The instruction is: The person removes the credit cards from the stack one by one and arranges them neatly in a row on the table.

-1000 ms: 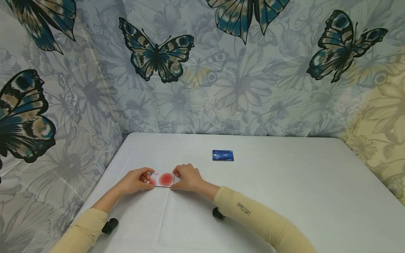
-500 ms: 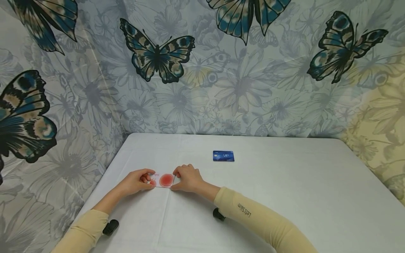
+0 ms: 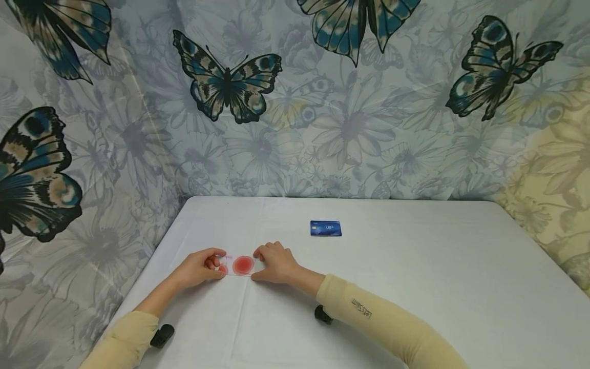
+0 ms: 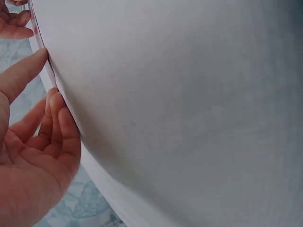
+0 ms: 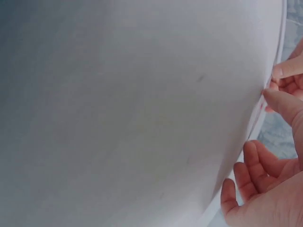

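Note:
A white card [image 3: 243,265] printed with red circles lies low over the white table, between both hands in the head view. My left hand [image 3: 202,266] holds its left end, thumb along the near edge and fingers at the far one. At the right end, my right hand [image 3: 278,264] spans the card between thumb and fingertips. In the left wrist view the left hand [image 4: 42,146] appears at the left side, and the card is seen only as a thin edge. The right wrist view has the right hand [image 5: 270,175] with its thumb and index finger apart at that edge.
A blue card marked VIP [image 3: 325,228] lies farther back on the table [image 3: 415,266], right of the hands. Black wrist devices [image 3: 162,336] sit under both forearms. A fabric backdrop [image 3: 295,143] with butterflies and flowers stands behind the table.
The right hand has shifted slightly right, while the left hand has hardly moved. The dark line along the card's right and near edges has faded.

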